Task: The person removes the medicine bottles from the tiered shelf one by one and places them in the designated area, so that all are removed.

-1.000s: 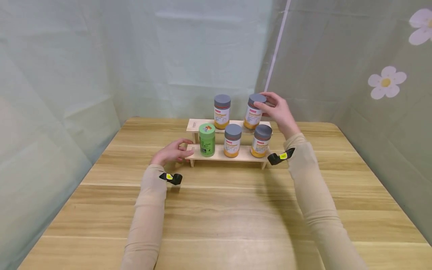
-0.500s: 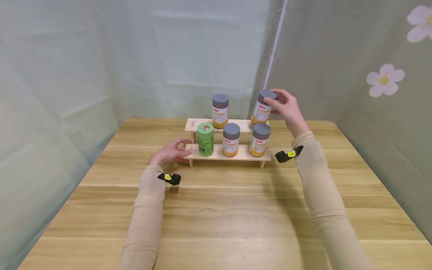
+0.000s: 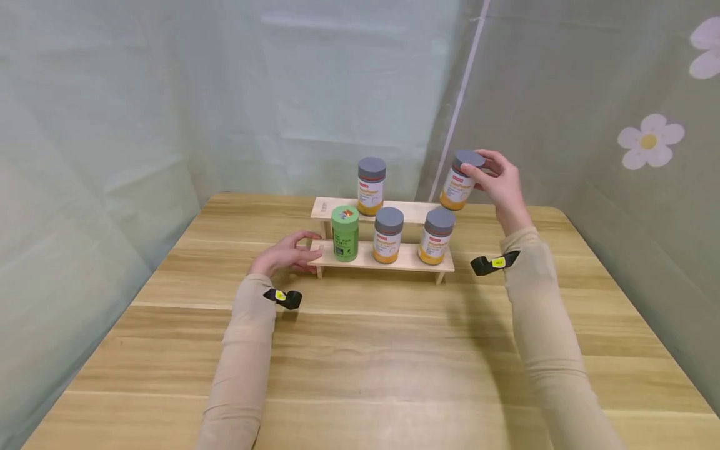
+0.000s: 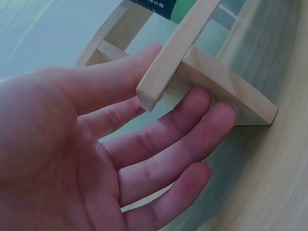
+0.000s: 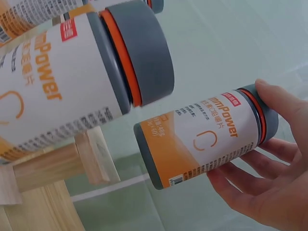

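My right hand (image 3: 502,184) grips a supplement bottle (image 3: 457,187) by its grey lid, beside the right end of the wooden rack's (image 3: 413,211) upper shelf. In the right wrist view that bottle (image 5: 207,137) is tilted, with thumb and fingers around the lid and its base off the wood. My left hand (image 3: 288,253) holds the left end of the lower shelf. Its thumb lies on the board (image 4: 175,48) and fingertips touch the leg (image 4: 231,89) below. Near that hand stands a green bottle (image 3: 345,234) on the lower shelf.
Two matching bottles, a middle one (image 3: 388,236) and a right one (image 3: 435,237), stand on the lower shelf. Another bottle (image 3: 371,186) stands on the upper shelf's left half. The wooden table (image 3: 360,356) meets hanging cloth (image 3: 315,94) behind.
My right hand has carried the bottle rightward from the upper shelf to beyond its right end. My left hand keeps its hold on the rack.
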Tool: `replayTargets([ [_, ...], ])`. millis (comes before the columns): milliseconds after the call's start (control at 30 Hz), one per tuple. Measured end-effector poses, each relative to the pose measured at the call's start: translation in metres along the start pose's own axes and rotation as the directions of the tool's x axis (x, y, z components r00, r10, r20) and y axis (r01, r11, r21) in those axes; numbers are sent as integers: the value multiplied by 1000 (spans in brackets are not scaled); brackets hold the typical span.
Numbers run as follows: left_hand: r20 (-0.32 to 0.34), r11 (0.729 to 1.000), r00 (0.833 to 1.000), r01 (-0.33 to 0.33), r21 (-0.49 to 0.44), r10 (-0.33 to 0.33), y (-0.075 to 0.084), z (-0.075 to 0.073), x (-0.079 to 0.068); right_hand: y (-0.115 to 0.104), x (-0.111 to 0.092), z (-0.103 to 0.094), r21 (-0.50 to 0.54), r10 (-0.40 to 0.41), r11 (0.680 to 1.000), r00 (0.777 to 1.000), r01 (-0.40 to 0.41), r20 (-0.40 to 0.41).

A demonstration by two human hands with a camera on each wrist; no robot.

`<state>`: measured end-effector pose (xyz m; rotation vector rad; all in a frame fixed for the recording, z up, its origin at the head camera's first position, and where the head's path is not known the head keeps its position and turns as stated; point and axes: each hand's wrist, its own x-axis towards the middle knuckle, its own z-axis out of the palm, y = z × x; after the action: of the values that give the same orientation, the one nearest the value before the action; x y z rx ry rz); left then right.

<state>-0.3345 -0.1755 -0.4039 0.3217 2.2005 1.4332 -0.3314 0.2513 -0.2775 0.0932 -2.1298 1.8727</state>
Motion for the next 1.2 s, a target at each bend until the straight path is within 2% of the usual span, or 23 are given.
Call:
replayTargets([
  [367,3,1000,1000,15,1,-15,-1,3,-3,7,-3,-12,-39,-35,999,990,30,-138],
  [533,-9,1000,1000,27,3,-27,-1,2,-1,11,-4,-16,-53,-53,998,987,46,-151],
  [700,-10,1000,1000,23,-4,-23,-2,3,-1,20,-5,-20,-123,-43,992,988,25,-147],
  [967,40,997,997,-60,-50,62,0,0,-6,33,-7,-22,-284,-34,959,988,-10,-149],
  [1200,-8,1000,1000,9,-14,-9,2,3,-3,45,-12,-22,-291,-16,956,989,-28,-148],
])
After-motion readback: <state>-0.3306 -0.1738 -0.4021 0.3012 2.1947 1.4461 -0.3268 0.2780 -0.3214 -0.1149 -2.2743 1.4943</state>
